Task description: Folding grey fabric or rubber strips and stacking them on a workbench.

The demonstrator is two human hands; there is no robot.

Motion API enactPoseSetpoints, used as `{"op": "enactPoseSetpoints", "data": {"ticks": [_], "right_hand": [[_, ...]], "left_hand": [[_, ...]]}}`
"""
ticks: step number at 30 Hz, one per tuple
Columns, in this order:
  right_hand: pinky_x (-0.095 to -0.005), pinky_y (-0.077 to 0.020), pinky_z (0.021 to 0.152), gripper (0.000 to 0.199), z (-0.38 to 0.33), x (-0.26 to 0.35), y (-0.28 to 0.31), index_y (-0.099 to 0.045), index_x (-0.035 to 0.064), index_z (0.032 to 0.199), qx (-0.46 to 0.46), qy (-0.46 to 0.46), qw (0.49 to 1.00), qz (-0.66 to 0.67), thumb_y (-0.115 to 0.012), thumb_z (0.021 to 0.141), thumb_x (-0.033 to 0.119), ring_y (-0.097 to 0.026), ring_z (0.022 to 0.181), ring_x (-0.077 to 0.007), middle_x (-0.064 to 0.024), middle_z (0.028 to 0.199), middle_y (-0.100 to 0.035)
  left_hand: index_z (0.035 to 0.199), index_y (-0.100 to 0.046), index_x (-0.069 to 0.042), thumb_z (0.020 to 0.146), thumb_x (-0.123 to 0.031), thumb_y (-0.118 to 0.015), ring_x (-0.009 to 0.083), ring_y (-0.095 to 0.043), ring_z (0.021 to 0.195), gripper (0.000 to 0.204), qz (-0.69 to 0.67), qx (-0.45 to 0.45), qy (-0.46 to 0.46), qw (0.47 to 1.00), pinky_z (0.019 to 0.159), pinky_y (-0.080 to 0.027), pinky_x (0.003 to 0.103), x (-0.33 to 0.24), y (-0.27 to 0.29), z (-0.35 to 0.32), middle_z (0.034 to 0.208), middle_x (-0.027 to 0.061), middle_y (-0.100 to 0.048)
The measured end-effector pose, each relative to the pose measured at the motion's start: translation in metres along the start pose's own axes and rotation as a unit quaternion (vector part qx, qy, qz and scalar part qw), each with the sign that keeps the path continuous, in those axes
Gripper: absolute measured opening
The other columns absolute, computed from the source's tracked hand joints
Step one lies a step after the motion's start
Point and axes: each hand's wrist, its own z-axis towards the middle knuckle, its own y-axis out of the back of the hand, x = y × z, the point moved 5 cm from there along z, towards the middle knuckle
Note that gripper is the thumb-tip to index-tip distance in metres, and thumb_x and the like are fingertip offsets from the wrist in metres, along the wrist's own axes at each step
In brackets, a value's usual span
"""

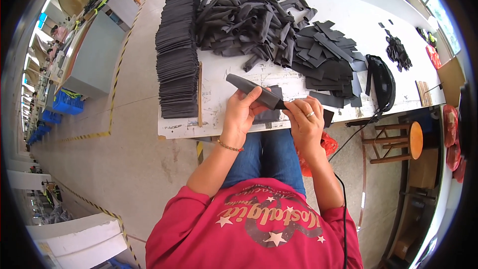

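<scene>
My left hand (240, 111) is closed around a dark grey rolled sleeve of sheet material (242, 84), held slanted above the table's front edge. At the sleeve's near right end, the fingers of my right hand (305, 119), with a ring on one, pinch a small black end. Whether that end is part of the sleeve or a separate piece I cannot tell. Under my hands lie some flat dark pieces (269, 115). Beyond them is a loose heap of similar rolled sleeves (244, 20), with a pile of flat dark pieces (323, 65) to its right.
A tall, neat stack of dark sheets (178, 55) lines the white table's (219, 77) left end, beside a thin wooden strip (200, 94). Rightward are a black pouch-like item (382, 83) with a cable, and small dark scraps (397, 52). A wooden stool (416, 140) stands on the right.
</scene>
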Motion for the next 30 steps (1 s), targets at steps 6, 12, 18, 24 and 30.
{"op": "enactPoseSetpoints", "data": {"ticks": [6,12,18,24,30], "right_hand": [[-0.0454,-0.0440,0.089,0.050,0.001,0.019,-0.009,-0.062,0.0057,0.116,0.005,-0.046,0.999,0.004,-0.078,0.070,0.012,-0.056,0.094,-0.0302,-0.0094,0.106,-0.058],[-0.0457,-0.0437,0.083,0.051,-0.012,0.026,-0.027,-0.049,0.0019,0.120,0.083,-0.095,0.990,0.070,-0.072,0.074,0.001,-0.055,0.095,-0.0366,-0.0188,0.107,-0.056],[-0.0459,-0.0484,0.082,0.041,-0.005,0.027,-0.035,-0.050,0.0003,0.109,0.090,-0.066,0.978,0.177,-0.070,0.074,-0.003,-0.056,0.096,-0.0409,-0.0216,0.108,-0.056],[-0.0453,-0.0482,0.082,0.038,0.000,0.024,-0.032,-0.048,-0.0004,0.105,0.168,-0.055,0.969,0.174,-0.071,0.075,0.001,-0.055,0.098,-0.0414,-0.0208,0.108,-0.054],[-0.0451,-0.0488,0.078,0.040,0.001,0.028,-0.037,-0.045,0.0012,0.104,0.189,-0.016,0.959,0.211,-0.072,0.075,0.002,-0.056,0.094,-0.0418,-0.0216,0.110,-0.053]], "left_hand": [[0.115,-0.052,0.000,0.089,-0.011,-0.068,0.0236,-0.067,0.096,0.032,0.091,0.006,-0.168,0.982,0.082,-0.057,0.034,-0.012,-0.019,-0.027,0.110,0.0157,-0.066],[0.116,-0.055,0.001,0.099,-0.023,-0.055,0.0298,-0.061,0.113,0.030,-0.042,0.141,-0.081,0.986,0.102,-0.043,0.041,-0.003,-0.023,-0.012,0.098,0.0147,-0.069],[0.112,-0.058,-0.004,0.099,-0.024,-0.054,0.0305,-0.055,0.121,0.024,-0.090,0.167,-0.094,0.977,0.105,-0.041,0.043,0.011,-0.029,-0.019,0.102,0.0155,-0.068],[0.112,-0.059,-0.003,0.099,-0.026,-0.054,0.0303,-0.058,0.118,0.026,-0.048,0.124,-0.106,0.985,0.104,-0.041,0.042,-0.010,-0.013,-0.013,0.099,0.0149,-0.069],[0.109,-0.061,-0.001,0.099,-0.028,-0.054,0.0294,-0.059,0.117,0.030,-0.078,0.128,-0.084,0.985,0.098,-0.046,0.041,0.016,-0.015,-0.011,0.101,0.0158,-0.069]]}}
